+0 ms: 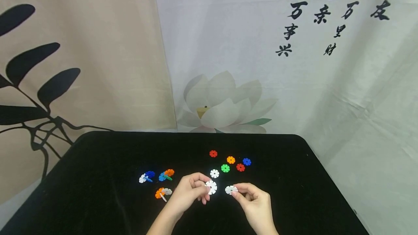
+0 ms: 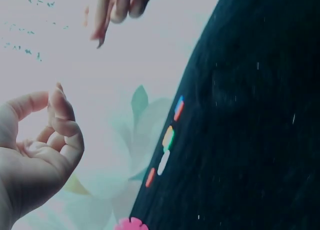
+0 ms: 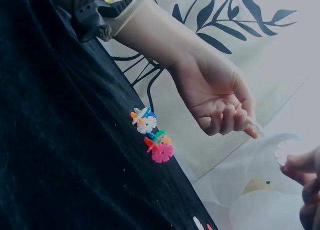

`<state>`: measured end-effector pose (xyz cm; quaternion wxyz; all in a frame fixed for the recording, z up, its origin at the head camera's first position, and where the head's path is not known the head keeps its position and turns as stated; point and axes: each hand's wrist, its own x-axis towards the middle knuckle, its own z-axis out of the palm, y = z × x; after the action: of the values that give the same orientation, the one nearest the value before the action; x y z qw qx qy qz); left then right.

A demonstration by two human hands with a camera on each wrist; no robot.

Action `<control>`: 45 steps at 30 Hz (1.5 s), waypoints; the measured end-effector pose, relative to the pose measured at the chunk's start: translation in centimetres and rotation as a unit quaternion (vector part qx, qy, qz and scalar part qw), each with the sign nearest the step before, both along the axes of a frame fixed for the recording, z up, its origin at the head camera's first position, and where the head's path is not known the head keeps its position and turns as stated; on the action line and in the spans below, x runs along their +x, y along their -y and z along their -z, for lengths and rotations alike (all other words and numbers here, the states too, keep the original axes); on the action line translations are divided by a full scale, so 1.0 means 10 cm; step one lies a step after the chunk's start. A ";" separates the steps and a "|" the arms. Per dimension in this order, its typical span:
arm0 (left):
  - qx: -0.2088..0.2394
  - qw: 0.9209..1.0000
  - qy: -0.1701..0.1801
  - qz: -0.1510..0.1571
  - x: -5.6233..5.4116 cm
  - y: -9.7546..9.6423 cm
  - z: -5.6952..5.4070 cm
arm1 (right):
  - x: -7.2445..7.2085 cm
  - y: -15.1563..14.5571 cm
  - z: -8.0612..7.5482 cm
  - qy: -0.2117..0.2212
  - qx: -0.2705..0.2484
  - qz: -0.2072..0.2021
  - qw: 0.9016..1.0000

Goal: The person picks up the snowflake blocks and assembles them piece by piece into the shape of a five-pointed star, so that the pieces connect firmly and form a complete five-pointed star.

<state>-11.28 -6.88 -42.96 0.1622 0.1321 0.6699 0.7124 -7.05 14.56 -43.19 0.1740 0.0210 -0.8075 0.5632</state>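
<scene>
Just above the middle front of the table, my left hand (image 1: 191,193) pinches a white notched plastic disc (image 1: 212,187) between thumb and fingers. The disc faces the head camera nearly flat on. My right hand (image 1: 258,206) pinches a second white notched disc (image 1: 231,190), tilted flatter. A small gap separates the two discs. In the right wrist view, the left hand (image 3: 217,104) shows its white disc nearly edge-on, while the right hand (image 3: 306,182) holds its disc (image 3: 282,152) by the edge. Both discs are hard to make out in the left wrist view.
Beyond the hands lie loose discs: a white (image 1: 214,173), a green (image 1: 225,168), an orange (image 1: 230,160), a blue (image 1: 246,161) and red ones (image 1: 213,153). Left of the left hand sit joined clusters, one blue and white (image 1: 149,174), one orange and white (image 1: 159,193). Black cloth (image 1: 98,177) covers the table.
</scene>
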 end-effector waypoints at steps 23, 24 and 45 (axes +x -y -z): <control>0.043 0.999 0.014 -0.009 0.17 -0.13 -0.02 | 0.02 0.10 0.05 -0.055 -0.020 -0.021 0.998; 0.044 0.999 0.015 -0.009 0.17 -0.13 -0.02 | 0.02 0.10 0.05 -0.054 -0.019 -0.022 0.998; 0.070 0.997 0.028 0.019 0.18 -0.14 0.02 | 0.00 0.15 0.13 -0.060 -0.014 -0.033 0.998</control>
<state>-9.45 -5.51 -43.20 0.1851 0.1362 0.6110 0.7575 -7.06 13.04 -44.49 0.2039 0.0790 -0.7864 0.5778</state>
